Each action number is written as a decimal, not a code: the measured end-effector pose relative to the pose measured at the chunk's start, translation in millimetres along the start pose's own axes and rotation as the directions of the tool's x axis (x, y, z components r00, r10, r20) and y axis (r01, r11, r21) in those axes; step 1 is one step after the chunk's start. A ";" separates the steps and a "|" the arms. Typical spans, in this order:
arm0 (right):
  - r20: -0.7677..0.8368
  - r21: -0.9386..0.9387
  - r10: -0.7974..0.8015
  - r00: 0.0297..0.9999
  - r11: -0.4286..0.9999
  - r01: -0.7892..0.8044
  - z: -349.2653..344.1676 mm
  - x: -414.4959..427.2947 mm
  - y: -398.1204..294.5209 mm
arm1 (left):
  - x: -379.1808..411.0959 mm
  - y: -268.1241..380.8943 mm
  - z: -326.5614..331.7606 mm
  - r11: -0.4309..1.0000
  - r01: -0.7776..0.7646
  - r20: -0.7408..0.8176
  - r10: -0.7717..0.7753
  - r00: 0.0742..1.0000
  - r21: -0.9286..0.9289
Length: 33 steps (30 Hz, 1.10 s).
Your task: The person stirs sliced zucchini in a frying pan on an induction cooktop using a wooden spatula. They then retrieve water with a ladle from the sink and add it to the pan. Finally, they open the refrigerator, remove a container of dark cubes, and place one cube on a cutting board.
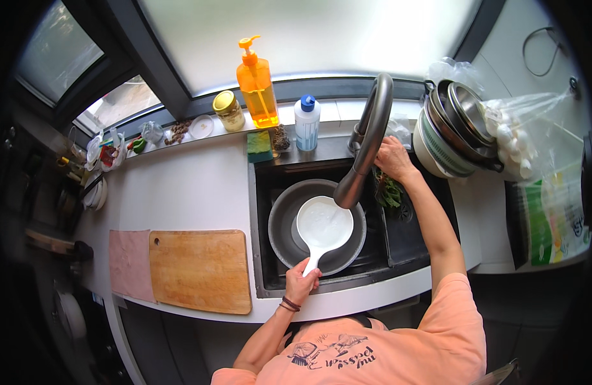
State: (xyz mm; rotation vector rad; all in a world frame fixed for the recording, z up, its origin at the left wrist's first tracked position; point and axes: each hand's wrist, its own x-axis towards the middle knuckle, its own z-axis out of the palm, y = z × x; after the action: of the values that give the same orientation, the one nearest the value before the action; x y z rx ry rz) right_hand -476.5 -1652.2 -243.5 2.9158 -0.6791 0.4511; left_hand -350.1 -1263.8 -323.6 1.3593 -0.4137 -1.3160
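Observation:
My left hand (302, 281) grips the handle of a white plastic ladle (325, 222), whose wide bowl has water in it. The ladle is over a round grey metal basin (282, 240) in the left part of the black sink (368, 263). A gooseneck faucet (384, 103) arches over the sink, its spout at the ladle's upper right rim. My right hand (393, 158) reaches behind the faucet, near its base; its fingertips are partly hidden, so its grip is unclear. Below that hand, leafy greens (388, 191) lie at the sink's divider.
Left of the sink lie a wooden cutting board (200, 269) and a pink cloth (130, 264). Behind stand a sponge (260, 146), an orange pump bottle (257, 91), a blue-capped bottle (307, 122) and a jar (228, 111). Stacked bowls (450, 130) stand at right beside a hanging plastic bag (515, 139).

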 end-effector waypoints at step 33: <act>0.070 0.693 -0.029 0.997 0.721 -0.028 -0.4 -40.7 -496.1 | -621.1 28.8 -229.0 0.792 -0.517 -0.610 0.241 0.755 -0.327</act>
State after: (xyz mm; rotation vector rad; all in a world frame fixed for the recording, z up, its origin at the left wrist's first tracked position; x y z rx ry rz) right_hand -289.3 -1192.2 -277.1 3.6593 -0.6122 0.7368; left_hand -337.0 -646.8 -82.4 1.0724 0.0351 -0.5710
